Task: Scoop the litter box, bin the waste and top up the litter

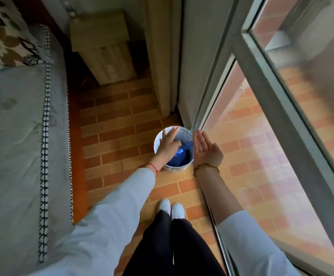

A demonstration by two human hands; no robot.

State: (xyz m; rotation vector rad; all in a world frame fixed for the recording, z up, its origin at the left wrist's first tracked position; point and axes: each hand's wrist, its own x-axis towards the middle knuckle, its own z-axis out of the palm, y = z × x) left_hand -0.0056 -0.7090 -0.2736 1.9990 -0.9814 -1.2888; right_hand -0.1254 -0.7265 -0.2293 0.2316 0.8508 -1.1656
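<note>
Head view: both hands — left hand (167, 145), right hand (206, 149) — spread empty over bin (180, 168); print seemingly unreadable.

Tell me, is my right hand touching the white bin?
Cannot tell. In the head view the right hand, open with palm up, sits right beside the white bin's rim, but the view from above shows neither a clear gap nor contact.

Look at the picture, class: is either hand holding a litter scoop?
No. The left hand is spread open over the white bin, and the right hand is open-palmed beside it.
</note>
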